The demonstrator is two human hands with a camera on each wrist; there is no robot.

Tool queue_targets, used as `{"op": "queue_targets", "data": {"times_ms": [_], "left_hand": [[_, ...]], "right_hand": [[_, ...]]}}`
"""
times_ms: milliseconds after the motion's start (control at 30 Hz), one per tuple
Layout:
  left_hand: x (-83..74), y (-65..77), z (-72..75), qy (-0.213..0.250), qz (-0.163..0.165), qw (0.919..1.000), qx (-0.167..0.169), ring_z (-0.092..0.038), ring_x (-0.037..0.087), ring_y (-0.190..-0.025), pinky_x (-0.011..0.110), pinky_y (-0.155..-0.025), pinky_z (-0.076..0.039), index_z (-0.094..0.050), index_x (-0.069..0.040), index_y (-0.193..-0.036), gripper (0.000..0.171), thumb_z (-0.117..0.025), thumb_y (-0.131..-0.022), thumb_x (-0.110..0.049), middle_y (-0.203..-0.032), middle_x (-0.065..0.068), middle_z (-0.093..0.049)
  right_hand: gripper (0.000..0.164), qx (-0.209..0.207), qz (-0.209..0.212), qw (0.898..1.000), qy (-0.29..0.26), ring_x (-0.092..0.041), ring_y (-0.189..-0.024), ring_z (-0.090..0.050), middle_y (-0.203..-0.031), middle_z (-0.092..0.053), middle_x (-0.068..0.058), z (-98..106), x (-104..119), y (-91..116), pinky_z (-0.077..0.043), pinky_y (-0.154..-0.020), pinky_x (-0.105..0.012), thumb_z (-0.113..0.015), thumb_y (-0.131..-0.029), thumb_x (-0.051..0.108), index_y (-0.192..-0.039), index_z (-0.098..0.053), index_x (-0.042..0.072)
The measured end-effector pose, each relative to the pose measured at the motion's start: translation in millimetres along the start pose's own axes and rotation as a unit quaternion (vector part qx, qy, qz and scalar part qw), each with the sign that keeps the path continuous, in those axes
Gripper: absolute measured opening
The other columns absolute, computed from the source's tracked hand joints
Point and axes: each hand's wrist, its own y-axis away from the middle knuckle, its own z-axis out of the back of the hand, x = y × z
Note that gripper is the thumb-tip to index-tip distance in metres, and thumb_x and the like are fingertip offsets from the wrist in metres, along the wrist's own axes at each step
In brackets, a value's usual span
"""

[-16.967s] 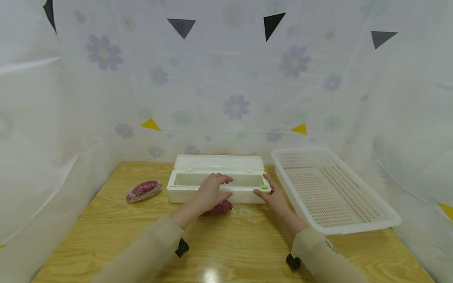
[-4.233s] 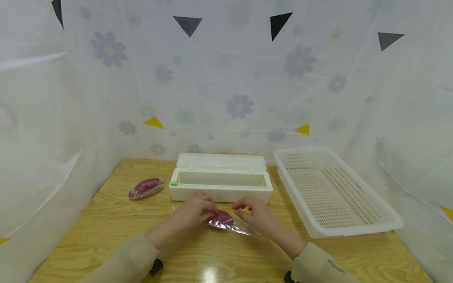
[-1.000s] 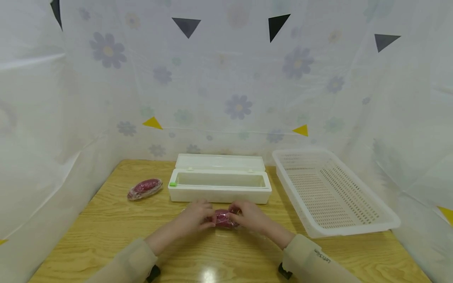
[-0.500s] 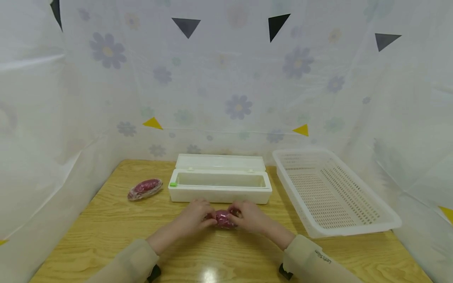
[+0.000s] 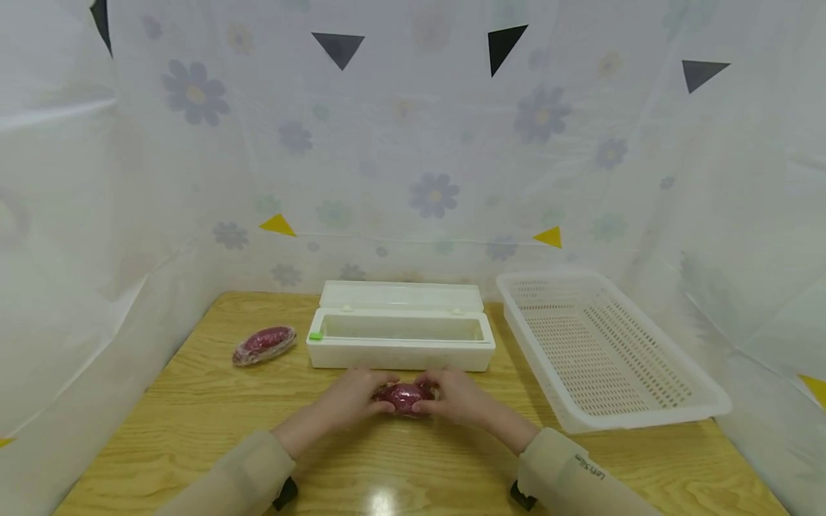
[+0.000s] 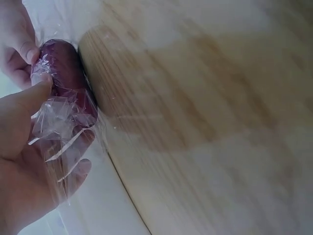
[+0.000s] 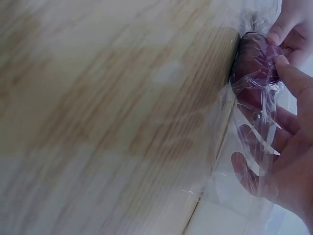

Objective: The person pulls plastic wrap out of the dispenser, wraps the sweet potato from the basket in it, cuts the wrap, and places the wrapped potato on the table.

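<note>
A purple sweet potato [image 5: 404, 398] lies crosswise on the table between my hands, wrapped in clear cling film. My left hand [image 5: 351, 400] grips its left end, thumb in front and fingers behind. The right hand [image 5: 459, 398] holds the right end the same way. In the left wrist view, loose cling film [image 6: 56, 117] bunches at the sweet potato's near end and trails over the palm. The right wrist view shows film [image 7: 266, 127] hanging across the fingers there. Just behind the hands stands a white cling film dispenser [image 5: 400, 355], its lid raised and its green slider [image 5: 315, 335] at the left.
Another film-wrapped sweet potato [image 5: 264, 345] lies at the table's left. A white perforated basket [image 5: 548, 373] stands at the right, beside the dispenser. The wooden table [image 5: 400, 473] meets a patterned curtain [image 5: 413, 143] at the back.
Since the oldest frame, the green slider has gone from right to left. Film once spread flat around the sweet potato is now folded round it. Both hands have closed in on its ends.
</note>
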Motion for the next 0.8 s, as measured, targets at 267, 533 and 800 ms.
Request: {"op": "queue_targets", "data": {"times_ms": [267, 533, 800], "left_hand": [[-3.3, 0.3, -0.5, 0.048, 0.011, 0.9986, 0.022, -0.063, 0.011, -0.089, 0.033, -0.083, -0.048, -0.067, -0.012, -0.108, 0.032, -0.066, -0.087, -0.036, -0.098, -0.003, -0.07], [2.0, -0.2, -3.5, 0.074, 0.019, 0.9965, 0.034, -0.064, 0.01, -0.087, 0.027, -0.076, -0.051, -0.069, -0.011, -0.109, 0.039, -0.065, -0.086, -0.042, -0.097, -0.002, -0.071], [26.2, 14.8, 19.0, 0.186, 0.083, 0.9735, 0.104, -0.061, 0.013, -0.083, 0.031, -0.073, -0.051, -0.067, -0.003, -0.103, 0.043, -0.07, -0.084, -0.04, -0.092, 0.001, -0.067]], "right_hand": [[0.049, -0.004, 0.027, 1.0, 0.007, -0.015, -0.095, -0.055, -0.107, -0.066, 0.003, 4, -1, 3, -0.044, -0.081, -0.032, -0.069, -0.081, 0.047, -0.119, -0.062, 0.015], [0.04, -0.015, 0.094, 0.994, 0.052, -0.01, -0.088, -0.054, -0.106, -0.067, 0.008, 2, -4, 4, -0.042, -0.076, -0.025, -0.071, -0.081, 0.041, -0.114, -0.065, 0.019], [0.041, -0.004, 0.063, 0.997, 0.037, -0.01, -0.091, -0.054, -0.109, -0.066, 0.005, 2, -3, 6, -0.045, -0.079, -0.028, -0.069, -0.083, 0.041, -0.117, -0.064, 0.019]]}}
